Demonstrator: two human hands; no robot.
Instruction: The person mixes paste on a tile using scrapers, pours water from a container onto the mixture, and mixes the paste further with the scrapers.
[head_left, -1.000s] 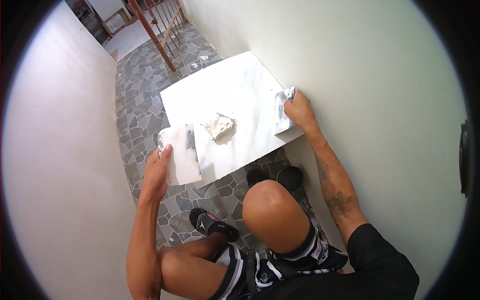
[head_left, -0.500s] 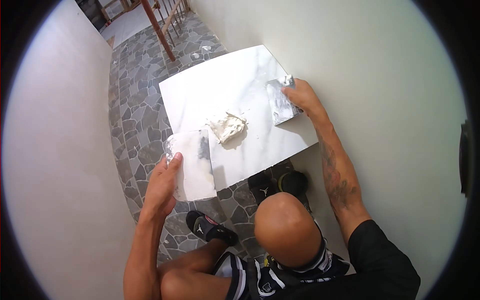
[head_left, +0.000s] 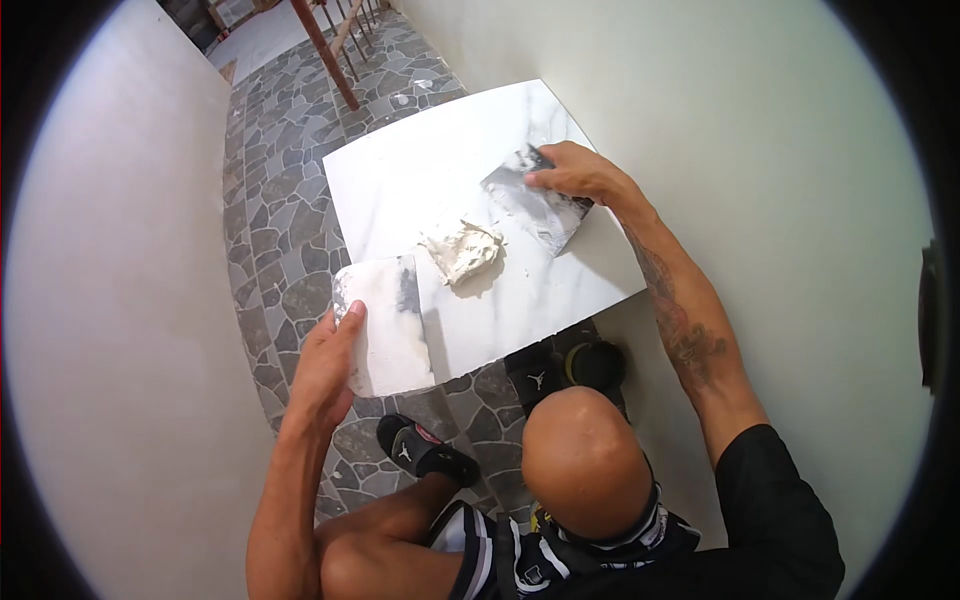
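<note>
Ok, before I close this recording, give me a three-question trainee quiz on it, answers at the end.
1. Which hand holds the pale plate with a dark patch near one edge?
2. True or false: the right hand grips a smeared grey plate.
3. Where does the off-white lump lie?
A) On the stone-patterned floor
B) On the white slab
C) On the person's knee

Key:
1. The left hand.
2. True.
3. B.
</note>
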